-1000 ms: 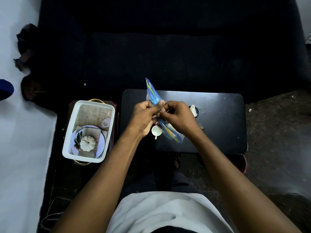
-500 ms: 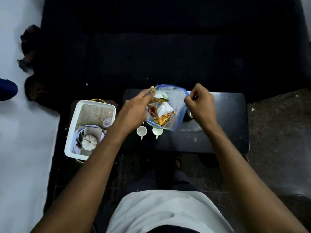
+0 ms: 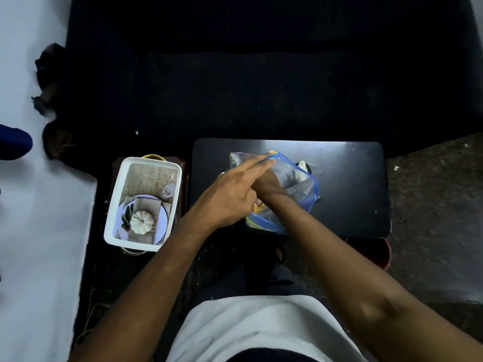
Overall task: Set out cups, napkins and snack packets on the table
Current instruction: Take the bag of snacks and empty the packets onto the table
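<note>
A clear zip bag (image 3: 298, 184) with a blue edge hangs over the middle of the black low table (image 3: 352, 194). My left hand (image 3: 232, 197) holds its open rim, with the fingers stretched along the top edge. My right hand (image 3: 269, 184) reaches down into the bag's mouth, and its fingers are hidden by my left hand and the plastic. Orange and yellow snack packets (image 3: 257, 209) show at the bag's lower end. Behind the bag stands a dark cup with a white napkin (image 3: 303, 165) in it. The small white cups are hidden under my hands.
A white tray (image 3: 115, 202) printed with a plate and pumpkin picture sits on a side stand left of the table. A dark sofa (image 3: 261, 87) fills the back. A red object (image 3: 386, 254) shows under the table's right corner. My knees are at the table's near edge.
The bag was pulled open between both hands. Now my right hand has let go of the rim and gone into the bag, while my left hand has moved over the small cups.
</note>
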